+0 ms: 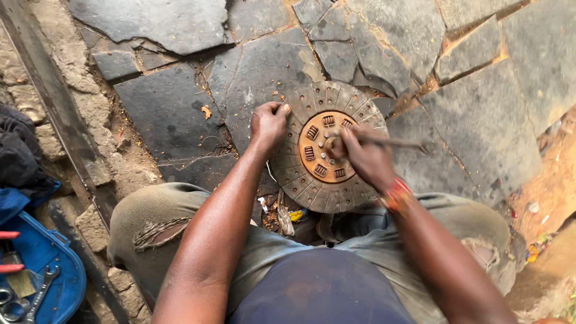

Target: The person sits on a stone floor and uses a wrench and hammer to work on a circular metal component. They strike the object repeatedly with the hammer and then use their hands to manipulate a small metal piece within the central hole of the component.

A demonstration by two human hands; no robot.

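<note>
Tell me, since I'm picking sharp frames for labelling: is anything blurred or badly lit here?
Head view: light is soft and even, with no glare or hard shadows. The clutch disc and left hand on its rim are sharp. The right hand and the thin metal tool it holds are smeared by motion blur. The blue tub at the frame's lower left edge looks slightly stretched.

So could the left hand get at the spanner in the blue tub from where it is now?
Probably not without letting go. The left hand grips the rim of the clutch disc, while the spanner lies in the blue tub down by the person's left side. Nothing blocks the way; the hand is simply busy.
</note>
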